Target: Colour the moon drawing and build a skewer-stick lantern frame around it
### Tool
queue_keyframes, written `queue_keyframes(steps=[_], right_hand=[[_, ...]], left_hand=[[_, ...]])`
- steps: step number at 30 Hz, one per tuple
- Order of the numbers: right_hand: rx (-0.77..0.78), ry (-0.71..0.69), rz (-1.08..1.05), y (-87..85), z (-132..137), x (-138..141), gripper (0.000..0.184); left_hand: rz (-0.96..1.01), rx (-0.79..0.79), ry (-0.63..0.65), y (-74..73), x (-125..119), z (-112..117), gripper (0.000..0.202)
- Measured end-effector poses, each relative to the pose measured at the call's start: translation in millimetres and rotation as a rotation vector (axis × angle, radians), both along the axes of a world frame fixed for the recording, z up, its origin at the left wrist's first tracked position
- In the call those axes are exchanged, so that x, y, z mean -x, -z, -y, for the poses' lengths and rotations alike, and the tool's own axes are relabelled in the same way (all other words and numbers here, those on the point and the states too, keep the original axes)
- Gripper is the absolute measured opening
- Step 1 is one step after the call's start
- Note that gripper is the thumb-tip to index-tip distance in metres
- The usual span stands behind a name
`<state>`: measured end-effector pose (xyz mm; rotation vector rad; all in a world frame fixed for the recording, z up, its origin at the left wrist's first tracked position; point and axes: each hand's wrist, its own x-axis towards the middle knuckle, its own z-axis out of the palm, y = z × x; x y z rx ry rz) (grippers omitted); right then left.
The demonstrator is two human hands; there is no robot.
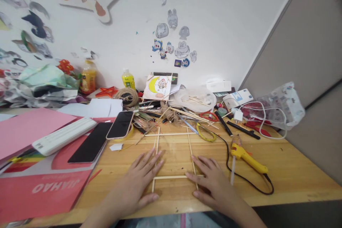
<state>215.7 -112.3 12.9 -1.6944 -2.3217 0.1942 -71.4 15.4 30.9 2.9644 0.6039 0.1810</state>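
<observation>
Left hand [136,181]: palm down, fingers spread, tips over left rail [157,140].
Frame of slim, pale wooden sticks [171,177]: flat on honey-coloured wooden worktop [171,201], between both hands' fingers; rails running away from them, crosspieces [173,134] left to right; hands about equally near.
Right hand [215,183]: fingers spread, tips over right rail [190,146] and nearer crosspiece.

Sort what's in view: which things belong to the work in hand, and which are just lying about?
Belongs:
- Wooden sticks, at the fingers of the left hand and right hand
- Glue gun, probably

Lying about:
- Orange drink bottle
- Moon picture
- White charger plug
</observation>
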Motion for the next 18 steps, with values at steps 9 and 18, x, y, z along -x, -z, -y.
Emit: queue_keyframes(steps=[9,18], right_hand=[[-0.022,0.055,-0.06,1.7,0.5,-1.3,0.07],[0.073,0.147,-0.045,-4.8,-1.3,3.9,0.065]], left_hand=[[0.032,-0.001,-0.006,0.9,1.1,0.4,0.084],[0.041,0.002,-0.012,6.6,3.6,-2.1,0.083]])
